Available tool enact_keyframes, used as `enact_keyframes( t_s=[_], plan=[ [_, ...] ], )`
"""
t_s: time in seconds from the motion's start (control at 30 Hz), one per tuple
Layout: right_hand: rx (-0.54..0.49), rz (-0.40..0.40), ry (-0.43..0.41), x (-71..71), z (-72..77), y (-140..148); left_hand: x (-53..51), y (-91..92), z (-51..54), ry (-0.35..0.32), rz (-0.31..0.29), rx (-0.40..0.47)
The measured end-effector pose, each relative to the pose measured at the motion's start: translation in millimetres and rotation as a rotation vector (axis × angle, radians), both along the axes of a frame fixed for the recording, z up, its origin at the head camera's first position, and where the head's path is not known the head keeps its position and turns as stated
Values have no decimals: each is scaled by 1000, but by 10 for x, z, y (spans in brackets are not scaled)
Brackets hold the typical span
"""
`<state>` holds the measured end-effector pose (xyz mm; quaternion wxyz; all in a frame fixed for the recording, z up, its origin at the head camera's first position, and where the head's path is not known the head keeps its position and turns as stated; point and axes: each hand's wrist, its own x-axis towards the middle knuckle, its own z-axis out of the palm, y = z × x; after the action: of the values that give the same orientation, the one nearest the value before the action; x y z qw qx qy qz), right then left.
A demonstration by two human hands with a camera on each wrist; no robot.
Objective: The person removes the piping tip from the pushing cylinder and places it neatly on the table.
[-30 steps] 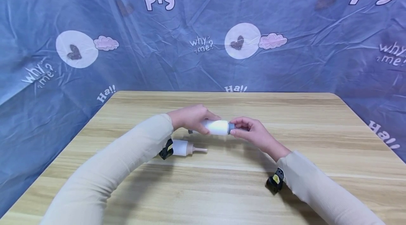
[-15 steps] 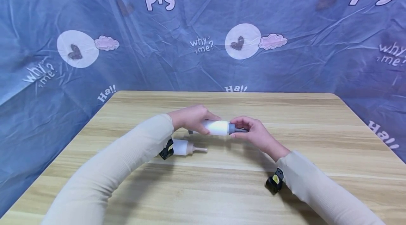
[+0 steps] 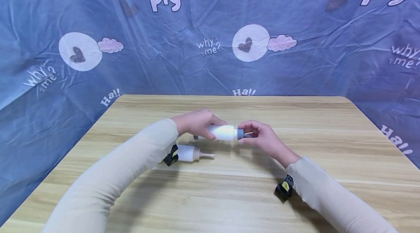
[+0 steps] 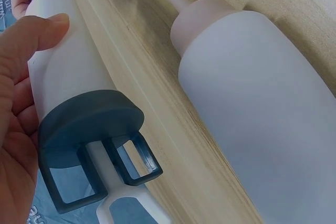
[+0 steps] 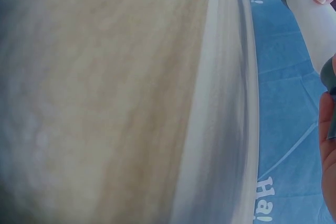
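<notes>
One smooth white cylindrical tube (image 3: 225, 132) with two square teal loops (image 4: 93, 171) is held above the wood-grained bench (image 3: 210, 196), the left hand (image 3: 198, 121) gripping it, the right hand (image 3: 261, 136) pinching its grey-blue cap (image 3: 240, 133). One more white tube with a tapered pink nozzle (image 3: 186, 153) lies near it, before one creased blue cloth (image 3: 183, 72).

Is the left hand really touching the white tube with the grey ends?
Touching. The left wrist view shows the left hand curled round the white tube, its thumb against the side.

Softly shadowed tabletop (image 3: 223, 196), right wrist view seemingly blurry
</notes>
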<state>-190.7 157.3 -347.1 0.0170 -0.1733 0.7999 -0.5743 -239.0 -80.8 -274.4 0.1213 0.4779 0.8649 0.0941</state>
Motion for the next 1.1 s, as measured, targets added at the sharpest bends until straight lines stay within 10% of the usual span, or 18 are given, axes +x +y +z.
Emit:
enact_keyframes(
  t_s=[1.1],
  plan=[
    [11,-22,-46,-3,0,33,-230,-503,-102,66,117,-63]
  ],
)
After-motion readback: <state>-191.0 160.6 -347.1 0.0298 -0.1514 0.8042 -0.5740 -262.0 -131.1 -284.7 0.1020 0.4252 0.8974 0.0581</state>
